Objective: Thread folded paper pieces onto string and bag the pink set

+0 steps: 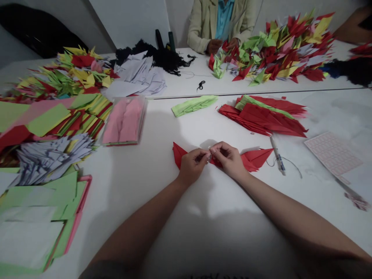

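In front of me my left hand [192, 162] and my right hand [228, 157] meet fingertip to fingertip, both closed in a pinch. Whatever sits between the fingertips is too small and too covered to name. Folded red paper [178, 154] with a pointed tip shows beyond my left hand. To the right of my right hand lies another red folded paper piece [257, 158], also pointed. My hands hide the middle, so I cannot tell whether these are joined. A pen [278, 155] and a thin dark cord [295, 164] lie just right of them.
Red folded strips [264, 116] and a green folded strip [194, 104] lie beyond my hands. At left are a pink paper pack [124, 120] and green sheets [65, 193]. Across, a person in a light jacket [199, 25] handles paper beside a colourful heap [279, 54].
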The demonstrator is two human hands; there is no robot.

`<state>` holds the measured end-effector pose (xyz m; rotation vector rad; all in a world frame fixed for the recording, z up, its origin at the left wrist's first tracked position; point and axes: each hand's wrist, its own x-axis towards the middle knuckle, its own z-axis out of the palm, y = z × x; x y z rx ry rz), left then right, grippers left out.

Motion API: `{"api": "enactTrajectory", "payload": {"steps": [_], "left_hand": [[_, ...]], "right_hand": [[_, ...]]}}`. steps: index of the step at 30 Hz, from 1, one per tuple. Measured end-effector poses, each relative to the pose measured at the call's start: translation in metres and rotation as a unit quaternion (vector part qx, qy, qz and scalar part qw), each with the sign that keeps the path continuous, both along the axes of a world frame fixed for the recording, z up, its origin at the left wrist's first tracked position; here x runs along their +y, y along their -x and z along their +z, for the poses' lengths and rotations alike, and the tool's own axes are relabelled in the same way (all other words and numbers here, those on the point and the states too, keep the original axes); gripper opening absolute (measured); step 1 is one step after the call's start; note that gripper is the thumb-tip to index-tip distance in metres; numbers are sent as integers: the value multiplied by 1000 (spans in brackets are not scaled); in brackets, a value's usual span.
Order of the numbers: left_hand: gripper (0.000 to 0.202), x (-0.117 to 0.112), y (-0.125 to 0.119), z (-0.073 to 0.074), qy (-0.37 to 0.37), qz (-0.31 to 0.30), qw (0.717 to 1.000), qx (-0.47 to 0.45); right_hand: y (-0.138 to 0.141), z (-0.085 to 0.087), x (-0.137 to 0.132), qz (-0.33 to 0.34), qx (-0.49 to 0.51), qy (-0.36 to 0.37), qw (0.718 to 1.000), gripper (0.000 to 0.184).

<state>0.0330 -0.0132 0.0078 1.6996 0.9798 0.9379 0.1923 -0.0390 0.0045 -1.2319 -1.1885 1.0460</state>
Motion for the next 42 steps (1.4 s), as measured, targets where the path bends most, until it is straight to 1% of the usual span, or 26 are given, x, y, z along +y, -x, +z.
{"api": "enactTrajectory", "payload": {"steps": [3, 6, 12, 18, 22, 26, 29, 33, 37, 42], "left_hand": [[18, 1, 1, 0, 11, 5, 1000, -10], [18, 1, 0, -2, 28, 13, 999, -26], [16, 1, -2, -4, 64, 14, 995, -81], [20, 2, -2, -3, 76, 6, 993, -96], [20, 2, -3, -6, 89, 5, 989, -119], [22, 0, -3, -7, 109, 14, 985, -136], [25, -1, -3, -6, 105, 22, 985, -133], [32, -1, -3, -5, 101, 27, 987, -124], [28, 1, -3, -7, 99, 19, 986, -134], [24, 2, -4, -6, 110, 20, 984, -137]], "right_hand": [[-1, 1, 1, -17, 12, 16, 1000, 29], [-1, 2, 0, -21, -2, 14, 1000, 28], [0, 1, -1, -4, -19, -17, 1000, 22], [2, -3, -3, 6, -36, -19, 999, 21], [4, -3, -3, 3, -41, -17, 999, 19], [4, -3, -3, 12, -76, -32, 997, 18], [3, -3, -3, 17, -94, -37, 995, 17], [2, -4, -3, 24, -80, -22, 996, 19], [3, -6, -2, 28, -55, -11, 998, 23], [5, -2, -6, 21, -34, -25, 999, 25]]}}
